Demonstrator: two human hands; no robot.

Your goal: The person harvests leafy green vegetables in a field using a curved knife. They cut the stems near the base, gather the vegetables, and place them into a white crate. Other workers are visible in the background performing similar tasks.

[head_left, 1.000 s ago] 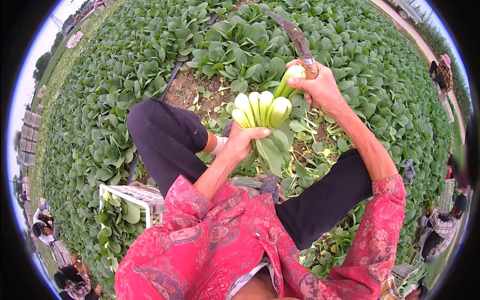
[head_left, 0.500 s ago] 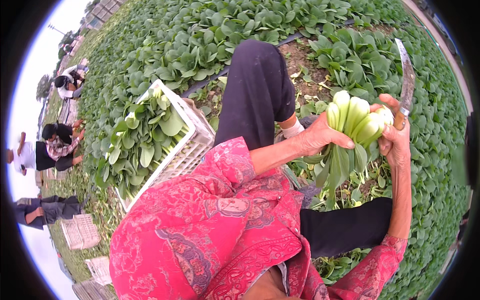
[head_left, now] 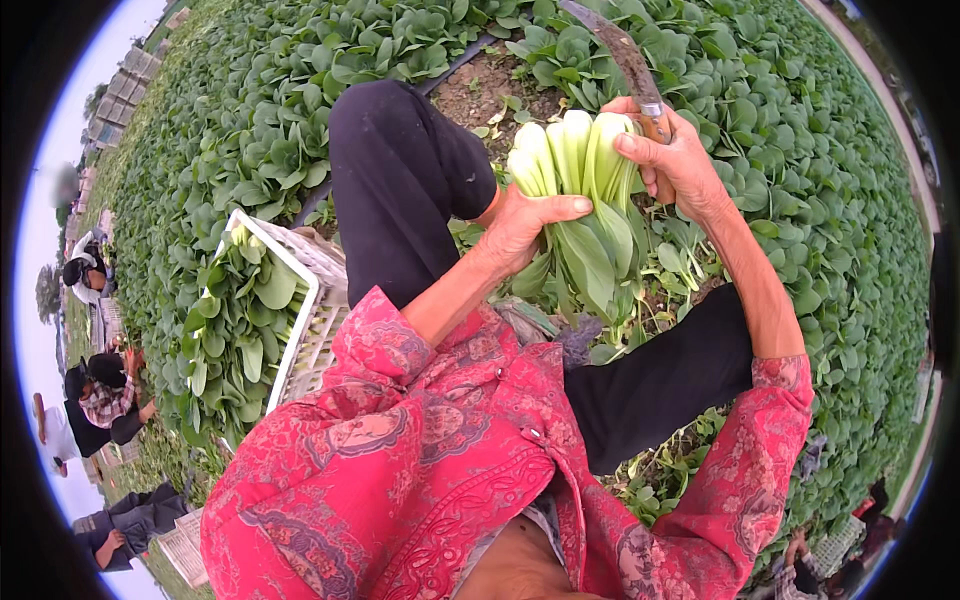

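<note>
A bunch of cut leafy greens [head_left: 580,200] with pale thick stalks pointing up and dark leaves hanging down is gripped by my left hand [head_left: 525,225] from the left side. My right hand [head_left: 675,160] presses on the stalks from the right while also holding a curved knife [head_left: 625,60] by its handle, blade pointing up and away. Both hands are above my knees in black trousers, and my sleeves are red patterned.
A white plastic crate [head_left: 310,320] filled with the same greens stands at my left. Rows of growing greens [head_left: 250,130] surround me, with a bare soil strip [head_left: 480,90] ahead. Other people [head_left: 100,395] crouch at the far left, with more crates nearby.
The view has swung back toward the right. The bunch and both hands now sit at the upper middle, and the knife blade tilts to the left above the stalks.
</note>
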